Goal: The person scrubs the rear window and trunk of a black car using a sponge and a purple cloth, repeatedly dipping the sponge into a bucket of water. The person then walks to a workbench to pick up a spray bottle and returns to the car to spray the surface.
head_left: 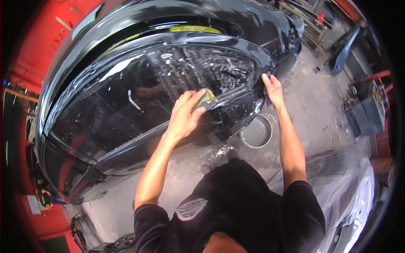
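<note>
My left hand [184,114] is closed around a small yellowish and dark-grey sanding block [206,99], which rests on a black car door [126,109]. The door's dark surface is wet, with milky streaks and drops over its far right part. My right hand [274,89] grips the rounded edge at the door's right end, thumb and fingers around it; some fingertips are hidden. Below that edge, on the floor, stands a round bucket [256,131] of greyish liquid.
Beyond the door lies the dark car body [261,21], with a yellow strip [195,29] along the opening. Grey concrete floor [320,101] shows white splashes. Plastic sheeting [337,185] covers something at lower right. A metal cabinet [369,109] stands right; wheels [122,241] lie lower left.
</note>
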Demonstrator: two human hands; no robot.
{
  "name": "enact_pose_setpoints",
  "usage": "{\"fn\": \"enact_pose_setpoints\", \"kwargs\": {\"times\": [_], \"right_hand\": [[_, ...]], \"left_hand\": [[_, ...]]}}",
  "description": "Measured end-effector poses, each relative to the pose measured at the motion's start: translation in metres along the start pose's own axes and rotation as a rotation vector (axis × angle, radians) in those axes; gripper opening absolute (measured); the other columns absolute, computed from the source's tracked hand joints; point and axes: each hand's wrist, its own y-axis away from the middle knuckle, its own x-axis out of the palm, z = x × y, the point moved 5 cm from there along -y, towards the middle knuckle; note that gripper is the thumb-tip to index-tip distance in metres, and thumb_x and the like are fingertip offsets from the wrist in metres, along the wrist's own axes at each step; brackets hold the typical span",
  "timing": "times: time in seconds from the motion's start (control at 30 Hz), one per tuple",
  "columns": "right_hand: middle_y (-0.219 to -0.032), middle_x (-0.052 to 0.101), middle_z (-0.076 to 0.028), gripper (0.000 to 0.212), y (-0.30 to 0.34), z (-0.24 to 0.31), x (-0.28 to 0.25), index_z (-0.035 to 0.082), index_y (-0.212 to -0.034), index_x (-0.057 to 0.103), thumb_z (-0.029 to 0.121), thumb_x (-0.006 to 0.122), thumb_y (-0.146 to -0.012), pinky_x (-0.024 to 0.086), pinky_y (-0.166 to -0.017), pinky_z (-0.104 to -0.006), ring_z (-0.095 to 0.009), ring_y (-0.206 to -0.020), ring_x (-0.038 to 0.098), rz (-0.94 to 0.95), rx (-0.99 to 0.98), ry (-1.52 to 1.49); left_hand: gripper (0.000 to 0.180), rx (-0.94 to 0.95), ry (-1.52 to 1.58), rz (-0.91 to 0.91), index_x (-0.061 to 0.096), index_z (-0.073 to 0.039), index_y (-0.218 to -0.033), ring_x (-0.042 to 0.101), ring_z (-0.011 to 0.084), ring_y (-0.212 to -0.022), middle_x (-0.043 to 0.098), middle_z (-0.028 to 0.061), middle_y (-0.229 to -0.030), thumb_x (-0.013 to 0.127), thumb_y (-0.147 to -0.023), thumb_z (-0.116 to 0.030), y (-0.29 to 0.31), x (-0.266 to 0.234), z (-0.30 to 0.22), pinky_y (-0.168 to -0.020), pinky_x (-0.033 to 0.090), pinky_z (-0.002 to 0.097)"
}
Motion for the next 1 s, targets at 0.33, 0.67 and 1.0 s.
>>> {"fn": "enact_pose_setpoints", "kwargs": {"times": [0.33,0.67,1.0], "right_hand": [[-0.082,0.073,-0.007,0.025,0.033,-0.024,-0.042,0.003,-0.111,0.068,0.025,0.072,-0.098,0.049,-0.052,-0.0253,-0.010,-0.060,0.062,-0.091,0.232,-0.611],[-0.106,0.073,-0.012,0.033,0.030,0.142,-0.048,0.001,-0.127,0.062,0.006,0.056,-0.095,0.056,-0.072,-0.0287,-0.014,-0.080,0.066,0.110,-0.143,-1.004],[-0.126,0.065,-0.015,0.036,0.039,0.289,0.063,0.007,-0.130,0.063,0.023,0.066,-0.098,0.044,-0.103,-0.0451,-0.034,-0.118,0.061,-0.176,-1.034,0.151]], "left_hand": [[0.052,-0.034,-0.128,0.043,0.061,-0.006,-0.141,0.057,0.0376,-0.120,0.061,0.0196,-0.129,0.070,-0.093,-0.022,0.032,0.052,0.025,-0.107,0.042,0.0441],[0.054,-0.120,-0.065,-0.048,0.059,-0.004,-0.143,0.059,0.0386,-0.117,0.062,0.0203,-0.127,0.066,-0.094,-0.026,0.046,0.040,0.027,-0.103,0.043,0.0456],[0.056,-0.163,-0.210,-0.058,0.053,-0.009,-0.149,0.053,0.0408,-0.124,0.059,0.0206,-0.132,0.065,-0.095,-0.020,0.059,0.035,0.028,-0.105,0.040,0.0499]]}}
